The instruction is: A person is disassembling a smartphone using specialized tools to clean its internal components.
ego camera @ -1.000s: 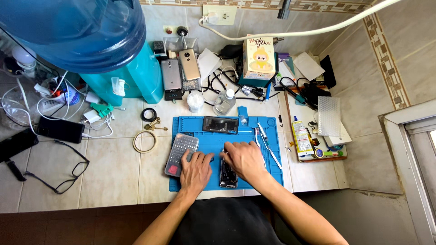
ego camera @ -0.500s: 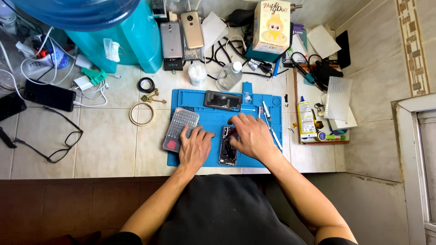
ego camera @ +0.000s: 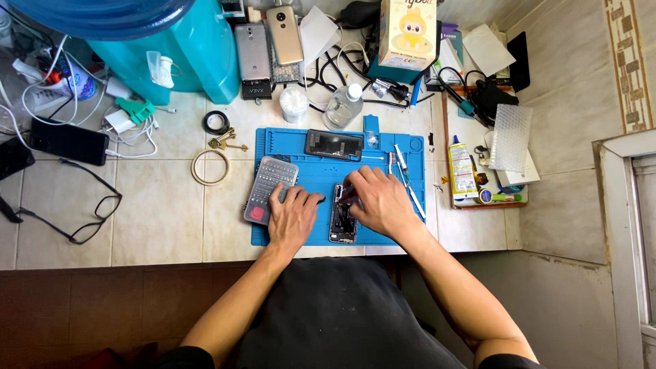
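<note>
An opened phone [ego camera: 341, 221] lies on a blue work mat [ego camera: 321, 179] near the counter's front edge. My left hand [ego camera: 292, 215] rests flat on the mat just left of the phone, fingers spread, beside a grey screwdriver bit case [ego camera: 268, 189]. My right hand [ego camera: 381, 199] is curled over the phone's upper end, its fingertips pinched on a small tool that is mostly hidden. A second phone body [ego camera: 334, 145] lies at the mat's far edge. Tweezers and thin tools [ego camera: 403, 171] lie right of my right hand.
A teal water dispenser [ego camera: 184, 48] stands at the back left, with two phones [ego camera: 270, 41] beside it. Glasses [ego camera: 82, 208], a tape ring [ego camera: 210, 167], keys [ego camera: 224, 142], cables and a black phone [ego camera: 68, 141] lie left. A glue tube [ego camera: 462, 171] sits on a tray at right.
My view has shifted so the counter sits higher in frame. My left hand has stayed beside the phone, and my right hand has moved up onto the phone's top end.
</note>
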